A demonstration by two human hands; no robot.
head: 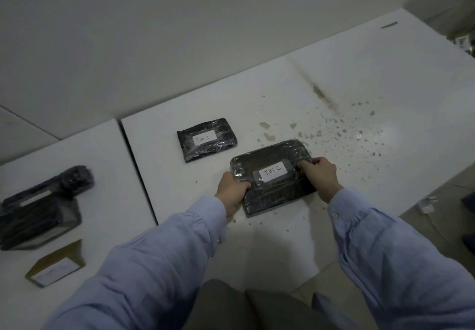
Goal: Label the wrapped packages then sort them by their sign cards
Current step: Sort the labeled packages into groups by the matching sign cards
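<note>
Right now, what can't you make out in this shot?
Cardboard card, head view, bottom left: writing blurred, unreadable.
Dark bundle, far left: motion blur, contents unclear.
Held package: underside faces away from the camera.
Objects at right edge: cut off by the frame, too small.

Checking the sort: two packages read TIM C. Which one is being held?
The nearer, larger TIM C package, gripped at its ends by the left hand and right hand. The smaller TIM C package lies farther back, untouched by either hand.
</note>
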